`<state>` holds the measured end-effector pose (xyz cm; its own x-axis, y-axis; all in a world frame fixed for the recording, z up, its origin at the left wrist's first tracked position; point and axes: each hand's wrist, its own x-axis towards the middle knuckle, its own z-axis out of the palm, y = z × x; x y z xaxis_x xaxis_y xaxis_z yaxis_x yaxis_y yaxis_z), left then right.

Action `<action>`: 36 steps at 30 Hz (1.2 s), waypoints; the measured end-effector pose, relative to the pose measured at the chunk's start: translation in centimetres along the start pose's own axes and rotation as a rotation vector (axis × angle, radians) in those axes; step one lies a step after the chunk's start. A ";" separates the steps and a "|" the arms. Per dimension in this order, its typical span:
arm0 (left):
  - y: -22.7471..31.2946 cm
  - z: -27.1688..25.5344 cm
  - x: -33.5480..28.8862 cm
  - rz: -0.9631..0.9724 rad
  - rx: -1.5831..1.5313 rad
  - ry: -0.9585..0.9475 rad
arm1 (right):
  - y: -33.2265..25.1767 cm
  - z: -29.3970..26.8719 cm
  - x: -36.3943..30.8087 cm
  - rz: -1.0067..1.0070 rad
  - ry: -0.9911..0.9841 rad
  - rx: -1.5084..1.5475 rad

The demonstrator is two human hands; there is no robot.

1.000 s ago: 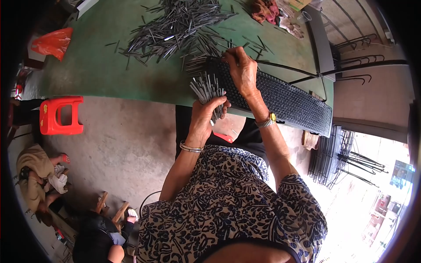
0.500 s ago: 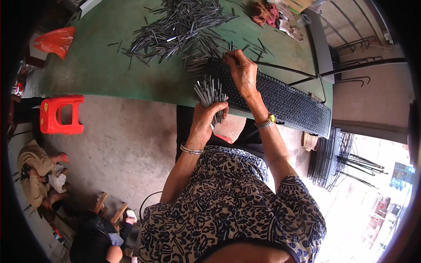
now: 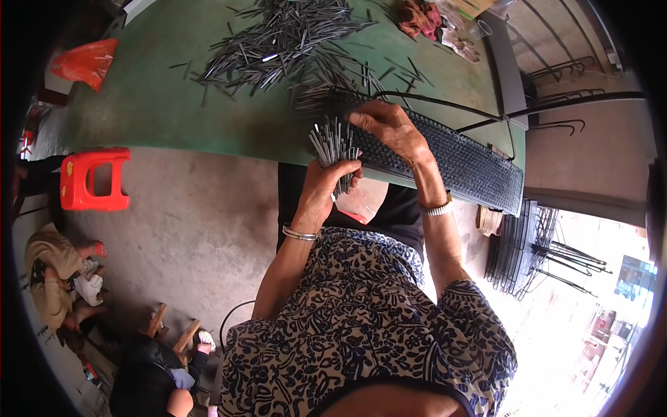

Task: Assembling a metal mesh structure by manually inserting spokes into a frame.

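Note:
My left hand [image 3: 328,182] is closed round a bundle of thin grey metal rods [image 3: 333,144], their ends fanned upward, just off the table's near edge. Right beside it, my right hand [image 3: 392,132] hovers over the left end of a long dark rack [image 3: 458,158] full of small holes. Its fingertips are bent toward the tops of the bundle; whether a rod is between them I cannot make out. A large loose heap of the same rods [image 3: 278,45] lies on the green table [image 3: 153,90] beyond, with more scattered near the rack's left end.
A black metal bar frame [image 3: 486,124] reaches over the table by the rack. Crumpled cloths [image 3: 424,24] and a clear cup [image 3: 479,29] lie at the back right. A red stool [image 3: 96,179] and an orange bag [image 3: 87,62] are at left. People [image 3: 149,375] sit lower left.
My right hand has come back from the rack's far left edge toward me and the bundle, and its wrist has turned. My left hand keeps its hold on the rods.

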<state>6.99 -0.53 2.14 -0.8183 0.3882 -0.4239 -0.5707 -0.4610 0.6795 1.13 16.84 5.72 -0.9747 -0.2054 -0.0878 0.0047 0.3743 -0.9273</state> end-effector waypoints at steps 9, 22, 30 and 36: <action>-0.8 -0.2 0.9 -0.016 0.027 0.028 | 0.4 -0.6 0.2 0.003 0.210 0.174; -0.7 0.6 0.7 -0.048 0.000 0.013 | 4.2 2.2 3.9 -0.253 0.686 -0.181; -0.8 0.8 0.5 -0.052 -0.003 0.016 | 4.6 2.5 3.8 -0.211 0.658 -0.242; -0.9 0.5 0.4 -0.027 -0.014 -0.011 | 4.3 2.8 3.5 -0.276 0.570 -0.551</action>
<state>7.20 0.50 1.66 -0.8017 0.4096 -0.4353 -0.5937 -0.4614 0.6593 -1.63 15.16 0.36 -0.8892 0.0790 0.4506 -0.2157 0.7963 -0.5652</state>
